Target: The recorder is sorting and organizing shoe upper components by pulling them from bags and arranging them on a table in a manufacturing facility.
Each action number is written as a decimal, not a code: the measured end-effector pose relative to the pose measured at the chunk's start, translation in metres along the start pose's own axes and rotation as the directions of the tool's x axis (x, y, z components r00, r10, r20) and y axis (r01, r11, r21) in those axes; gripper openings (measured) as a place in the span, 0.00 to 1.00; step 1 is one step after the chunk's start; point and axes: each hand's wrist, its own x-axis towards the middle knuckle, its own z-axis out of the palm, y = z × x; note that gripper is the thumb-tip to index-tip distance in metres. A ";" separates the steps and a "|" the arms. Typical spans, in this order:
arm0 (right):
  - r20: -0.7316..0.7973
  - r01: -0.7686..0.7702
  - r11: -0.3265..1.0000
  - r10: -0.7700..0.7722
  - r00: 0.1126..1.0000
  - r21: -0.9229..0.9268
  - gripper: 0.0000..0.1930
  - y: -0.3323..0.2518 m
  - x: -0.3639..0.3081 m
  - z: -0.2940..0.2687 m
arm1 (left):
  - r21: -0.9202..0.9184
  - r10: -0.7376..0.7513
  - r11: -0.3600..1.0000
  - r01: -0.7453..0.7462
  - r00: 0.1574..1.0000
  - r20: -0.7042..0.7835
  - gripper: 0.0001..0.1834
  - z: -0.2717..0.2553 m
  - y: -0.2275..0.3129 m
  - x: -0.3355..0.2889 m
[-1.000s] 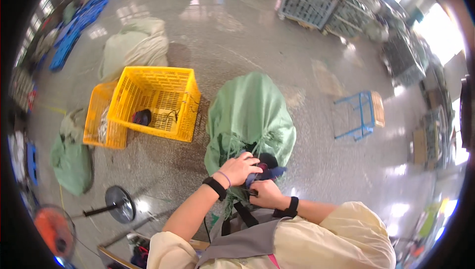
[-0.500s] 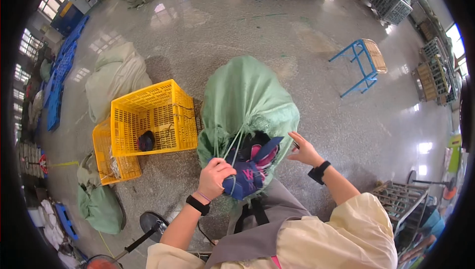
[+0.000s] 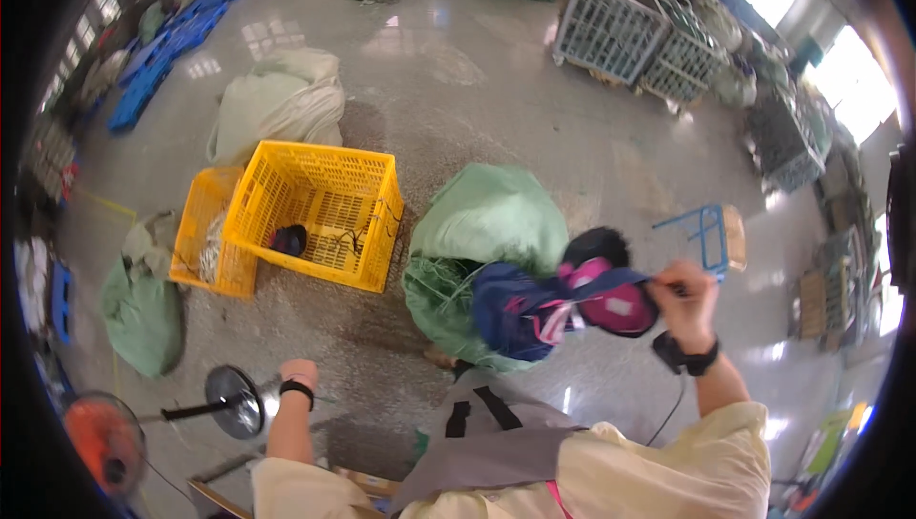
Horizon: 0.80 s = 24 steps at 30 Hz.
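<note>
Navy bundle (image 3: 515, 311) in right hand (image 3: 687, 305) (left hand (image 3: 299, 372) apart).

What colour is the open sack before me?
The sack is green, best seen in head view.

Bundle (image 3: 508, 301) navy, pink, black; sack (image 3: 494, 212) green; crate (image 3: 322, 165) yellow, slotted.
</note>
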 end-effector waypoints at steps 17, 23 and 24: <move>0.058 0.731 0.138 -0.989 0.134 0.669 0.08 -0.277 0.085 0.051 | -0.452 -0.362 0.260 -0.853 0.348 -0.865 0.50 -0.115 0.070 -0.248; -0.013 0.046 -0.007 -0.992 0.125 0.999 0.05 -0.345 0.019 0.139 | -0.723 -0.684 0.536 -0.436 0.277 -0.675 0.29 -0.048 0.082 -0.279; 0.195 0.107 0.193 -0.981 -0.011 0.975 0.05 -0.360 0.011 0.147 | -0.824 -0.793 0.413 -0.388 0.291 -0.535 0.24 -0.029 0.082 -0.294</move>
